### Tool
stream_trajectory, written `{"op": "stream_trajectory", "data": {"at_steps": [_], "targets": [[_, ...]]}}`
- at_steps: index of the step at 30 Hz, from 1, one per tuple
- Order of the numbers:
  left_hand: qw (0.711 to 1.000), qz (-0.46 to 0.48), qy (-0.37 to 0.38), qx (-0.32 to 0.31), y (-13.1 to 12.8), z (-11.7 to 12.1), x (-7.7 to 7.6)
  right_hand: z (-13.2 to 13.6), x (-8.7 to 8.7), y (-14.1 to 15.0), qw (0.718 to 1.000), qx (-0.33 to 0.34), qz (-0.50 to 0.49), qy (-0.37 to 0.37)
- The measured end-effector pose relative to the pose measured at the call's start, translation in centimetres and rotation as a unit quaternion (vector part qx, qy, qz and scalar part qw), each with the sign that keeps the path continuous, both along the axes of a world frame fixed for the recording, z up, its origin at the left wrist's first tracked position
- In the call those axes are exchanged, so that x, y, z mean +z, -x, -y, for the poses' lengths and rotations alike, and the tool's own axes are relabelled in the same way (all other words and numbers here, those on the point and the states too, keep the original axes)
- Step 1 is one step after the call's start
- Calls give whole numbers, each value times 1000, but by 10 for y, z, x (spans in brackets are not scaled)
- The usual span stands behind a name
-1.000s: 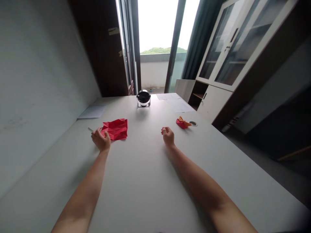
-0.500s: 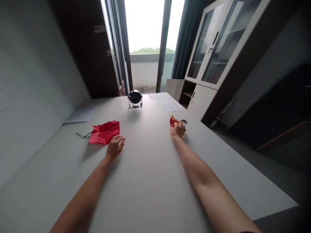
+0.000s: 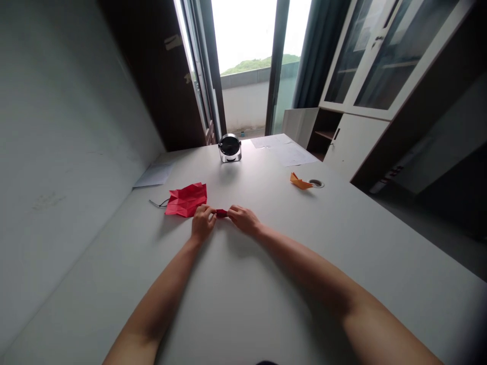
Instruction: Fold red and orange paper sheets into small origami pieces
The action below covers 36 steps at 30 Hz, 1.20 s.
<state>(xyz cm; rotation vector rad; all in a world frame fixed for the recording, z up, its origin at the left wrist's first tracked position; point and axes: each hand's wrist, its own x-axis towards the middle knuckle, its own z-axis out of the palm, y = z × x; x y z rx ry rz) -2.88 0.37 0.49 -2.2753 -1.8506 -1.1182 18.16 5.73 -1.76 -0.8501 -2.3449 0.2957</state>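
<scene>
A small folded red paper piece (image 3: pixel 221 213) is held between my two hands, just above or on the white table (image 3: pixel 213 284). My left hand (image 3: pixel 203 223) pinches its left end. At its right end, the fingers of my right hand (image 3: pixel 243 219) are closed on it. Right behind my left hand lies a creased red paper sheet (image 3: pixel 185 198), partly covered by that hand. An orange folded paper boat (image 3: pixel 300 181) rests farther off on the right. The exact shape of the red piece is partly hidden by my fingers.
Beside the boat is a round cable hole (image 3: pixel 316 183). A round black device on a silver stand (image 3: pixel 230 147) stands at the far end. White papers lie at the back right (image 3: pixel 294 153) and back left (image 3: pixel 154 175). A thin dark cord (image 3: pixel 158 204) lies left of the red sheet.
My right hand has come from beside the orange boat to the middle, bringing the red piece. My left hand now grips its other end. The camera view has turned left.
</scene>
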Motion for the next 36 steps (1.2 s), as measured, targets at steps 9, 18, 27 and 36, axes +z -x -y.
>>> {"op": "stream_trajectory", "data": {"at_steps": [9, 18, 27, 36], "targets": [[998, -51, 24, -33, -1, 0, -2, 8, 6, -28, 996, 42, -54, 49], [997, -56, 33, -45, -1, 5, 5, 14, 11, -22, 996, 23, -73, 56], [967, 200, 126, -92, -25, 12, 4, 4, 4, -22, 988, -106, -88, 62], [846, 400, 240, -256, -36, 13, 6, -10, -4, -26, 967, -106, -170, 159]]}}
